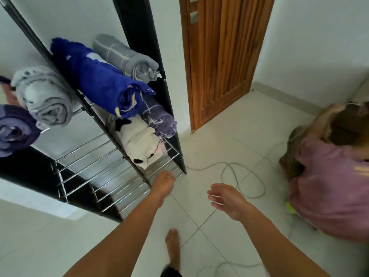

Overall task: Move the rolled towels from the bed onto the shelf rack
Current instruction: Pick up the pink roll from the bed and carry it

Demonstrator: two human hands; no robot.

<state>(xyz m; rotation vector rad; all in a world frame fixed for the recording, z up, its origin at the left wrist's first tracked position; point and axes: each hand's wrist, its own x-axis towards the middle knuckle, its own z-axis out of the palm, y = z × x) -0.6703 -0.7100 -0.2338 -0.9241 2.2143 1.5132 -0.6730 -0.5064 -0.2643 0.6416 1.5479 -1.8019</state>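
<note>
A black-framed shelf rack (137, 172) with chrome rails stands at the left. Rolled towels lie on it: a grey one (125, 56) and a deep blue one (99, 80) on top, a pale grey one (44, 96) and a purple one (14, 128) at the far left, a white one with black patches (139, 142) and a lilac one (161, 118) lower down. My left hand (162, 183) reaches toward the lower rails below the white towel, holding nothing. My right hand (227, 198) hovers over the floor, fingers spread and empty. The bed is out of view.
A wooden door (221, 56) stands shut behind the rack. A white cable (243, 176) loops across the tiled floor. A person in a pink shirt (329, 176) crouches at the right. My bare foot (172, 248) is on the tiles below.
</note>
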